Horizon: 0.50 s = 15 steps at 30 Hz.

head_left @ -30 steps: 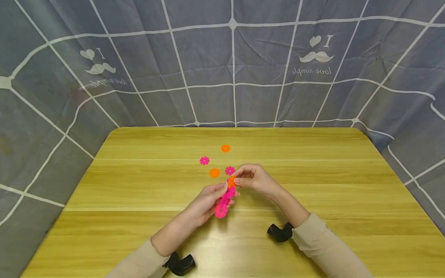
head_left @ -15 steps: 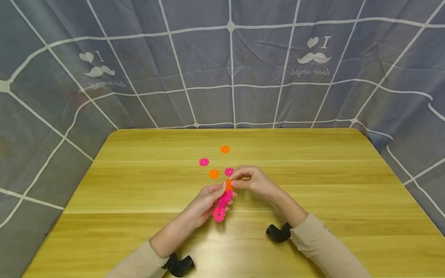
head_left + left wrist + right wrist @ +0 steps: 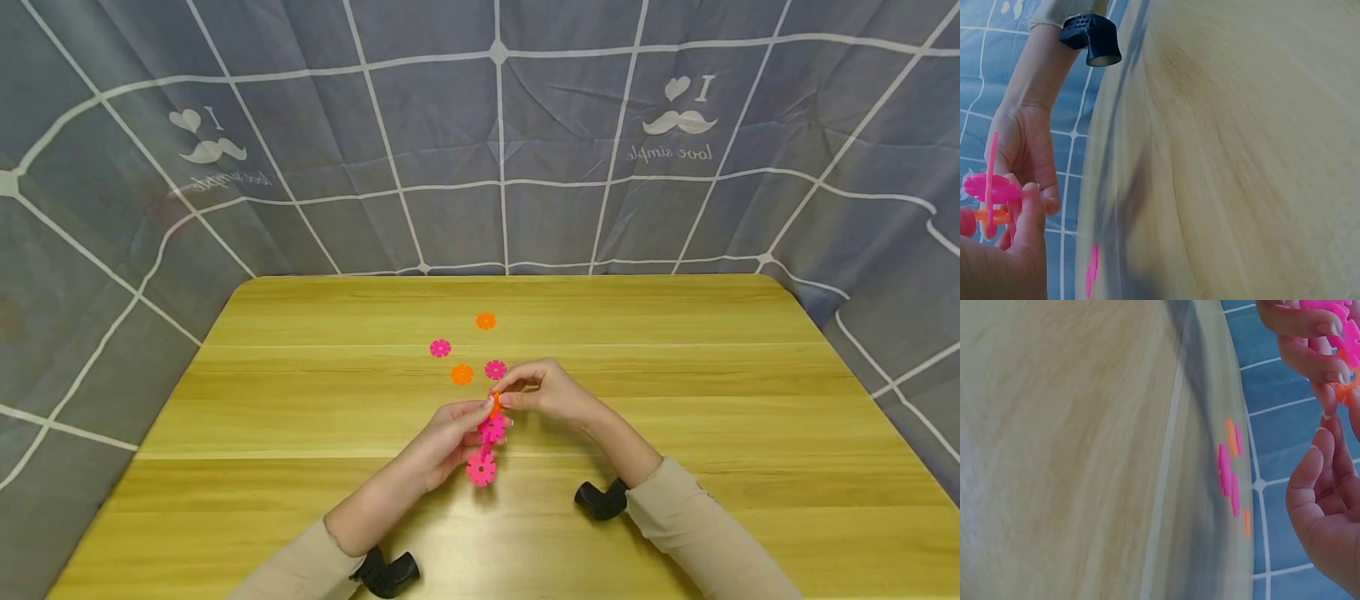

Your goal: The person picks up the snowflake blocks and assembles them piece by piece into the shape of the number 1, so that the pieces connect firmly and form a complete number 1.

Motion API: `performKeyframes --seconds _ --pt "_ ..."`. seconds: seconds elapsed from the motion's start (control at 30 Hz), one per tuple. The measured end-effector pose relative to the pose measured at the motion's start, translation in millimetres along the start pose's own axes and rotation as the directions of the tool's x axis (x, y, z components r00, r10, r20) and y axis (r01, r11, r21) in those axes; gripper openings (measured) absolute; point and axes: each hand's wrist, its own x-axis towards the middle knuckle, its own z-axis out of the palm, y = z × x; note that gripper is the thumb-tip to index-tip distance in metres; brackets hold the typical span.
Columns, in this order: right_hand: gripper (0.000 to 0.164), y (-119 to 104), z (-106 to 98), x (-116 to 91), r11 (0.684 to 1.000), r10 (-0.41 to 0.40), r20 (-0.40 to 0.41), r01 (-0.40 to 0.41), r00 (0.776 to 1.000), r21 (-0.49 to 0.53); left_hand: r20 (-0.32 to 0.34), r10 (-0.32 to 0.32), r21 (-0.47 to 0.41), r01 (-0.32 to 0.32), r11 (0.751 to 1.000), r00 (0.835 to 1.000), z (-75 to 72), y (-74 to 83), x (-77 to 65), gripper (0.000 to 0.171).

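A short chain of interlocking pink snowflake discs [image 3: 482,469] is held above the table by my left hand [image 3: 450,437], its fingers and thumb around the upper part. At the chain's top end is an orange snowflake disc [image 3: 496,403], seen nearly edge-on in the head view. My right hand [image 3: 547,392] pinches that orange disc between thumb and fingers, right beside the left fingertips. In the left wrist view the orange disc [image 3: 997,217] sits against the pink pieces [image 3: 994,189]. Fingers hide where exactly the discs join.
Beyond the hands lie loose discs on the wooden table [image 3: 300,400]: a far orange disc [image 3: 486,321], a left pink disc [image 3: 440,348], a nearer orange disc [image 3: 462,374] and a pink disc [image 3: 495,369] by the right fingertips. A grey grid-patterned curtain [image 3: 562,217] surrounds the table.
The chain has turned in my hands, its lowest pink disc now facing the head camera more fully and hanging lower. The orange disc has rotated from face-on to nearly edge-on. Loose discs stay put.
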Motion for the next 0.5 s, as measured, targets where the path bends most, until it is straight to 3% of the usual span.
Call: performKeyframes --seconds 0.33,0.5 --pt "0.03 7.8 -8.5 7.0 0.998 0.053 -0.058 -0.055 0.997 -0.027 -0.1 -0.027 -0.005 0.026 1.0 0.995 -2.9 2.5 -0.3 0.042" --pt "0.028 14.0 -10.4 13.0 0.988 0.146 -0.1 -0.15 0.984 -0.035 -0.141 -0.026 -0.016 0.024 1.0 0.99 -6.6 0.8 0.0 0.04"
